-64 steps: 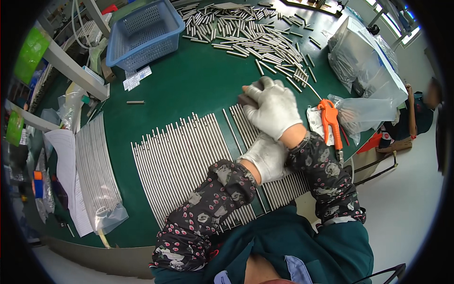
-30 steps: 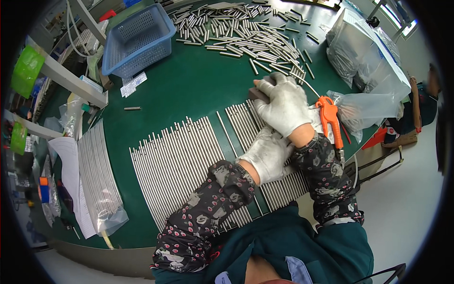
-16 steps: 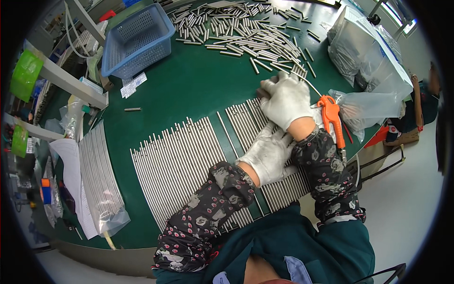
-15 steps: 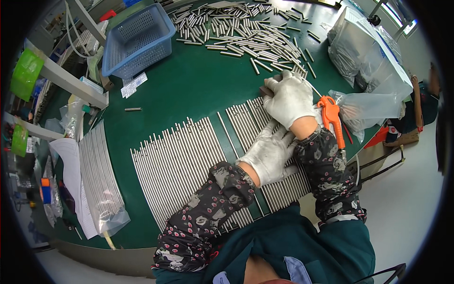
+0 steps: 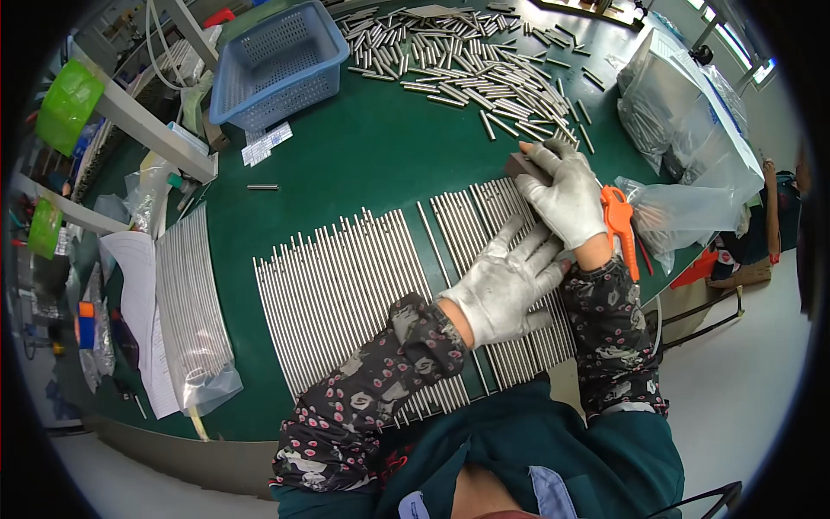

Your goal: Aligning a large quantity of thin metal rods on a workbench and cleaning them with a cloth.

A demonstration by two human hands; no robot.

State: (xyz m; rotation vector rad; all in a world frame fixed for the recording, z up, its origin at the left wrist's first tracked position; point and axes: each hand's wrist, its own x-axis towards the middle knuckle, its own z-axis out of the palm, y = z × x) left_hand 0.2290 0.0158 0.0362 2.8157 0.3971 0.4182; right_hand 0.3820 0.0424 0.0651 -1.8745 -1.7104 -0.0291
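My left hand (image 5: 504,291), in a white glove, lies flat with fingers spread across a row of long thin metal rods (image 5: 454,229). My right hand (image 5: 566,195), gloved too with bare fingertips, grips a brown block (image 5: 526,169) at the far ends of that row. Its wrist is just beyond the left fingertips. To the left, a wider row of rods (image 5: 337,298) lies side by side with uneven far ends. One single rod (image 5: 434,244) lies in the gap between the two rows. An orange air gun (image 5: 617,221) rests beside my right wrist.
Short metal pins (image 5: 467,73) are heaped at the back. A blue basket (image 5: 281,69) stands far left, near one loose pin (image 5: 263,187). Bagged rods (image 5: 194,303) and paper sheets (image 5: 138,294) lie left. Plastic bags (image 5: 661,121) fill a bin at right.
My right hand has moved slightly right and nearer me with the block, which shows more now. The fingers of my left hand are spread wider. The whole view has shifted a little.
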